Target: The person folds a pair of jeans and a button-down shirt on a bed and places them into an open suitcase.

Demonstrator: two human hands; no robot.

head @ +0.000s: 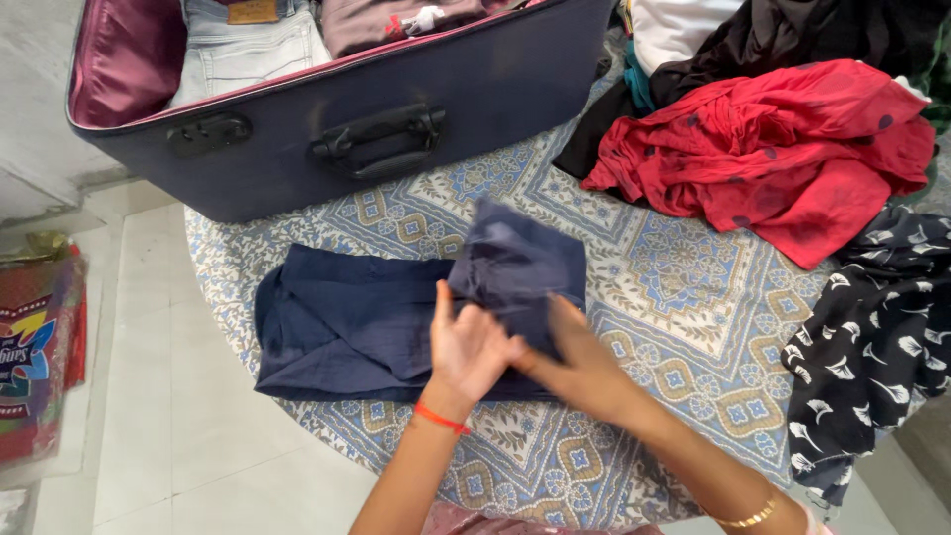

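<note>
A dark navy garment (347,322) lies partly folded on a blue patterned bedsheet (684,287). My left hand (466,347), with a red thread at the wrist, presses flat on the garment's right part. My right hand (580,362), with a gold bangle on its forearm, grips the garment's right end, which is lifted and turned over toward the left. An open dark blue suitcase (396,119) with a pink lining stands just beyond the garment and holds folded light jeans (243,45) and other clothes.
A red dotted garment (783,149) and dark clothes are heaped at the upper right. A black cloth with white print (872,347) lies at the right edge. The bed's edge curves at the left above a tiled floor (149,396), where a colourful bag (40,347) stands.
</note>
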